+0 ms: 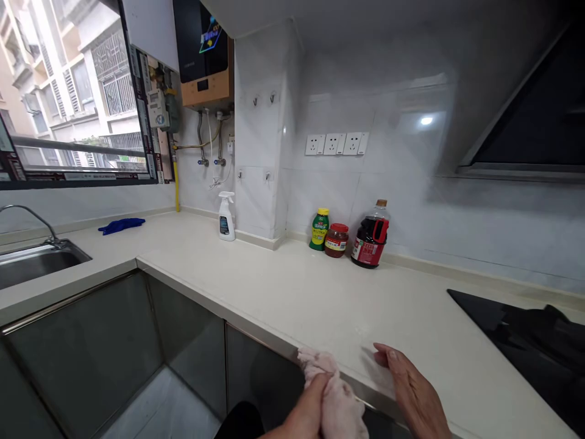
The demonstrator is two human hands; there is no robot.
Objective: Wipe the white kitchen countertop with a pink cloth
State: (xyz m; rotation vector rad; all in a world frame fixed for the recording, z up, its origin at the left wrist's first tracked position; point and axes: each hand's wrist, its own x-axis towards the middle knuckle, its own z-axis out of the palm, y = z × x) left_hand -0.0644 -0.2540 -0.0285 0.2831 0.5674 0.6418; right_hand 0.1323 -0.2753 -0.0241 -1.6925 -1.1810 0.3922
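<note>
A crumpled pale pink cloth point(340, 399) is gripped in my left hand point(311, 405), in front of the counter's front edge. My right hand point(414, 390) is just to the right of it, over the counter edge, with the fingers extended and nothing in them. Beneath and beyond both hands lies the cream countertop point(283, 286). Part of my left hand's fingers is hidden by the cloth.
Against the back wall stand a green bottle with a yellow cap point(319, 229), a red-lidded jar point(337, 240) and a large dark sauce bottle point(371, 235). A white spray bottle point(226, 216) stands farther left. Blue gloves point(121, 226) lie near the sink point(41, 262). A black cooktop point(521, 341) is at right.
</note>
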